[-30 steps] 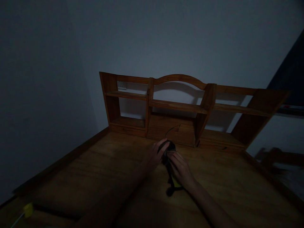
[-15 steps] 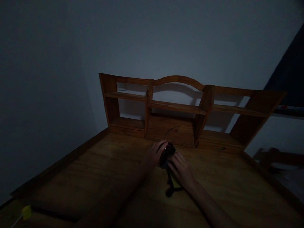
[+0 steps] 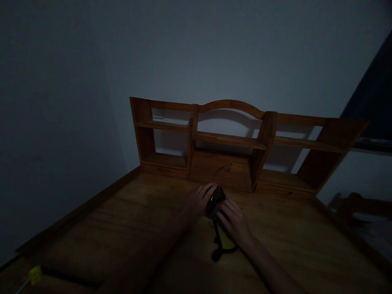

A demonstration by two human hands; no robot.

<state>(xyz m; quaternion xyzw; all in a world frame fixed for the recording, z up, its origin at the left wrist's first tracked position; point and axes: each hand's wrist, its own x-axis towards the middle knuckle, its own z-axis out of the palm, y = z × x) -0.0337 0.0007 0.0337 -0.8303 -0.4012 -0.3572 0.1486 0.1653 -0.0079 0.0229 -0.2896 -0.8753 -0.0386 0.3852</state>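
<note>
A dark, glossy, rounded object (image 3: 217, 197) is held between my two hands over the middle of the wooden desk (image 3: 128, 220). My left hand (image 3: 197, 202) has its fingers curved over the object's left and upper side. On the lower right side, my right hand (image 3: 232, 216) closes its fingers against it. Below the object, beside my right wrist, lies a yellow-green piece (image 3: 226, 241) edged by a black strap-like part (image 3: 218, 237) with a rounded dark end. Dim light hides exactly what the object is and where my fingertips press.
A wooden shelf unit (image 3: 226, 139) with several compartments runs along the back of the desk against the wall. A wall socket (image 3: 158, 113) shows behind its left part. A small yellow item (image 3: 35, 274) with a pale cord is at the lower left.
The dark object has tilted slightly in my hands, and the black strap's lower end has shifted a little down and left. Both hands keep nearly the same grip; the view moves slightly.
</note>
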